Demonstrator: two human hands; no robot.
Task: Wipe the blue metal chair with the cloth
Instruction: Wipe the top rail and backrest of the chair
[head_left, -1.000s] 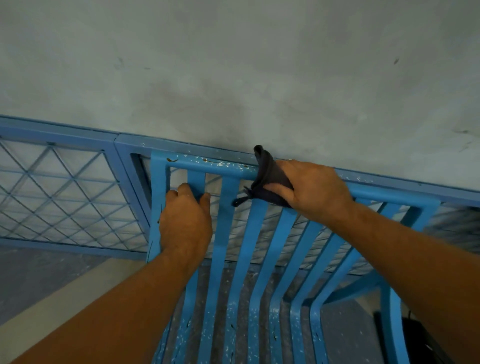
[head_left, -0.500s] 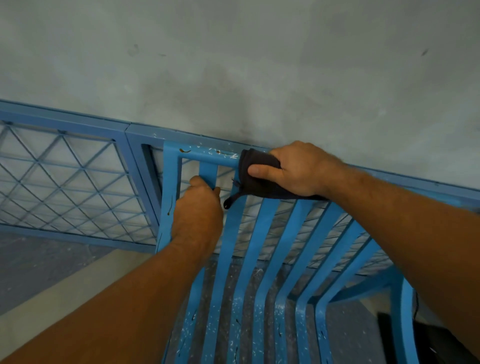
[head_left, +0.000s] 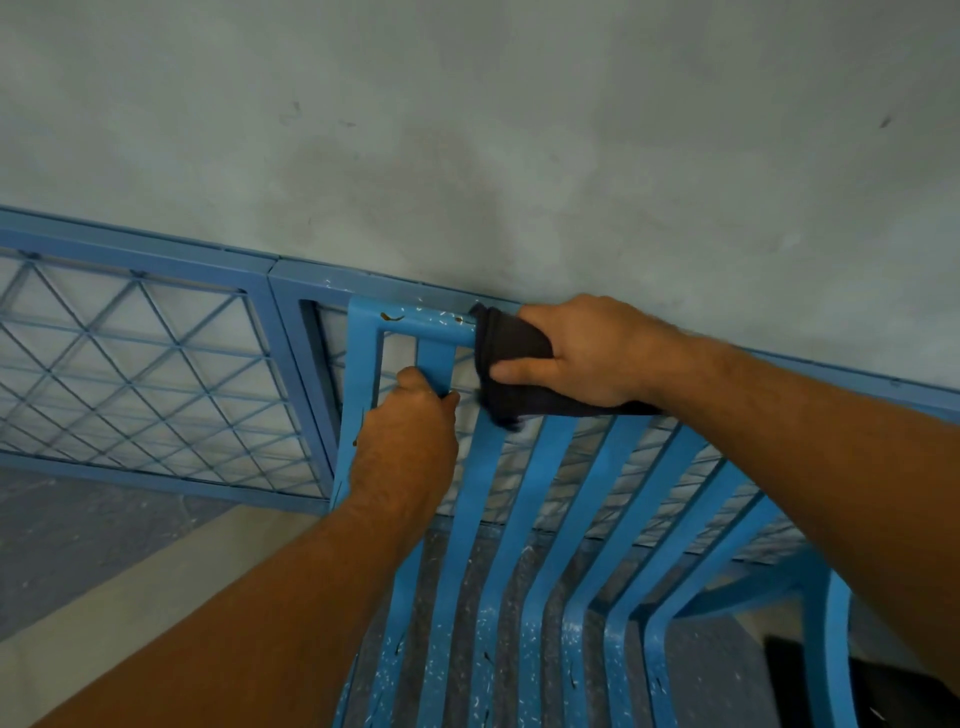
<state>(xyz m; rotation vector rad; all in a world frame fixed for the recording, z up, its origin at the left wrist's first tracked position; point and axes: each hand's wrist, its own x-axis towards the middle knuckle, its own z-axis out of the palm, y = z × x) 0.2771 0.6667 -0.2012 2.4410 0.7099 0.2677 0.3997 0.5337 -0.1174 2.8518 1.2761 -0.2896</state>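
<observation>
The chair (head_left: 545, 493) has its top rail (head_left: 421, 323) close in front of the mesh fence (head_left: 130, 364) and the wall (head_left: 467, 156), so there is scant room behind the rail; whether they touch cannot be told. Along the rail, only the short stretch left of the cloth (head_left: 511, 374) is bare, since the right hand (head_left: 587, 353) gripping the cloth and its forearm cover the rest. Below the rail, narrow gaps run between the slats, the left hand (head_left: 405, 441) gripping the first slat (head_left: 436, 358) blocks the leftmost ones, and down to the left of the rail lies open floor (head_left: 78, 530).
</observation>
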